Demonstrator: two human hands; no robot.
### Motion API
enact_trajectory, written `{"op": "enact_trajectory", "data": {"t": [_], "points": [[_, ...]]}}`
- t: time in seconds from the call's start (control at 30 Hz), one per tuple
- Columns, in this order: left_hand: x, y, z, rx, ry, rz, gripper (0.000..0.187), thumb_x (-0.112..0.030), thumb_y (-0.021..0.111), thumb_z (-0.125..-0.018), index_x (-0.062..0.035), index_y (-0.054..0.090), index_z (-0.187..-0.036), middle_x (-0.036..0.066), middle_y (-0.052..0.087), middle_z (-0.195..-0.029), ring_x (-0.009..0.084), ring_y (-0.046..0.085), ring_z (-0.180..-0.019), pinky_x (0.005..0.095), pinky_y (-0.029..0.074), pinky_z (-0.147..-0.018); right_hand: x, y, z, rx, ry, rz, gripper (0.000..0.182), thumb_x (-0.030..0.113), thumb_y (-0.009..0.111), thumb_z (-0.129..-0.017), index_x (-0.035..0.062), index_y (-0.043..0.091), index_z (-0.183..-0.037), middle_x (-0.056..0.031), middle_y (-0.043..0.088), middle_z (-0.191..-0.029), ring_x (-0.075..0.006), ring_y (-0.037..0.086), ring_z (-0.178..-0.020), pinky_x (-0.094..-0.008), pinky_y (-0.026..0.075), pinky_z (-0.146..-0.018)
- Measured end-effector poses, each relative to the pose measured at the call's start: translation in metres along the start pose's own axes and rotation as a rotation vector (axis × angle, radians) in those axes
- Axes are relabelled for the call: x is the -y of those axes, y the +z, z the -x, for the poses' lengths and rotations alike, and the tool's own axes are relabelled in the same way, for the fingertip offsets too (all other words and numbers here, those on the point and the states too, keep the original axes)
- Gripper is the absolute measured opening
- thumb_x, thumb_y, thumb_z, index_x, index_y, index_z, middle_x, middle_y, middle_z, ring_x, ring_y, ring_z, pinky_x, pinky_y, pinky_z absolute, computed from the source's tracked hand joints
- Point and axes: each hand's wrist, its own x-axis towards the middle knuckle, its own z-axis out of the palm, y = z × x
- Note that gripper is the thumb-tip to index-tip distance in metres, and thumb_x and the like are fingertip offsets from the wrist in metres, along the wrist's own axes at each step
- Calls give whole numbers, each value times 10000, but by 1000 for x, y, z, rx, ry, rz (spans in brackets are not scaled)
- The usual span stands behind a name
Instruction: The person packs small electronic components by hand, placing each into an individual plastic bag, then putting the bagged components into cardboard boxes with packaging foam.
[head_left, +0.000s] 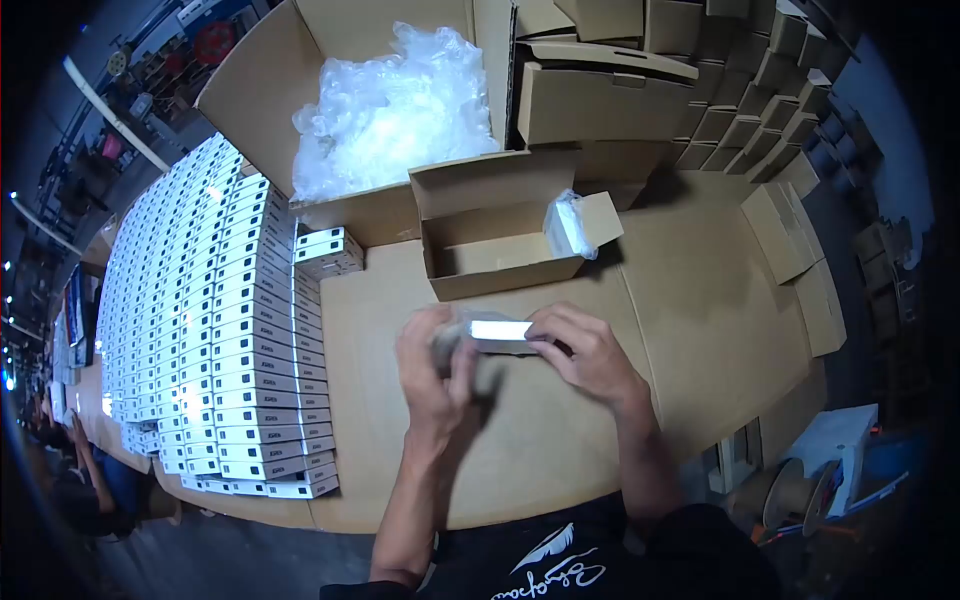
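Both hands, left hand (432,368) and right hand (583,352), pinched a small white box (500,331) by its ends over the worktop (700,300), probably keeping its clear wrap taut, just near the open carton (490,235).

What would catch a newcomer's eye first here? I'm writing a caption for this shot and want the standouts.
First, the big block of small white boxes stacked in rows along the left of the table. Next, the large carton stuffed with clear plastic bags at the top centre. In the middle, the left hand and right hand hold one small white box in plastic wrap, just below an open cardboard box.
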Motion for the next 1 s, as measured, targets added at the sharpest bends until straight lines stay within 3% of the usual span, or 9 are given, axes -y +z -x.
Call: {"op": "enact_trajectory", "data": {"t": [0.1,0.27,0.33,0.5,0.63,0.7,0.73,0.9,1.0], "points": [[-4,2,-10,373,271,46,361,2,770,-855,11,631,-1188,150,700,-1097,322,670,-1072,441,478,-1037,3,5,-4,9,-71,22,194,-38,769,-791,-22,685,-965,-130,702,-991,-311,687,-933,-398,567,-839],[4,-3,-8,375,-8,197,358,4,812,-823,-9,690,-1160,149,733,-1096,255,718,-976,336,586,-825,4,-5,-4,6,-31,-72,199,-39,772,-795,-21,688,-975,-133,713,-1020,-326,688,-944,-399,566,-839],[8,-8,-9,401,-69,257,354,-7,817,-823,-4,689,-1153,153,738,-1085,260,729,-967,336,583,-847,2,-9,-2,23,31,-119,189,-36,776,-800,-22,678,-960,-130,714,-1012,-326,682,-956,-395,559,-842],[8,-7,-17,492,-93,294,380,-25,835,-812,2,672,-1154,154,744,-1084,262,748,-972,337,581,-864,7,-16,-9,108,-96,65,219,-9,780,-799,15,667,-984,-111,686,-1012,-317,652,-970,-405,549,-836],[11,-4,-32,543,-14,177,491,-77,822,-829,-11,618,-1271,173,683,-1245,327,677,-1133,404,540,-976,3,-27,-13,145,-150,172,237,5,776,-800,43,665,-1006,-102,664,-1025,-313,638,-963,-417,547,-827],[5,-5,-44,531,96,32,559,-120,807,-847,-15,573,-1344,179,632,-1343,365,608,-1251,446,499,-1054,4,-41,-17,20,-126,213,233,-24,769,-797,36,657,-991,-110,663,-979,-312,644,-931,-405,541,-801],[17,-2,-39,591,112,-85,656,-195,780,-872,-30,502,-1443,165,522,-1482,371,442,-1424,496,374,-1178,3,-49,-20,-60,-102,202,236,-33,768,-793,34,654,-989,-113,661,-965,-312,646,-915,-404,539,-791],[22,7,-26,585,177,-383,752,-222,765,-873,-64,432,-1528,130,400,-1585,356,303,-1516,559,241,-1241,-3,-46,-43,-551,50,235,208,-35,754,-828,24,640,-993,-119,609,-865,-271,611,-725,-397,497,-657],[12,9,-32,559,212,-454,761,-232,761,-872,-59,424,-1533,119,396,-1583,404,276,-1516,596,232,-1234,-17,-21,-51,-621,87,263,214,-22,735,-859,25,631,-1040,-130,592,-905,-298,609,-736,-407,494,-653]]}}
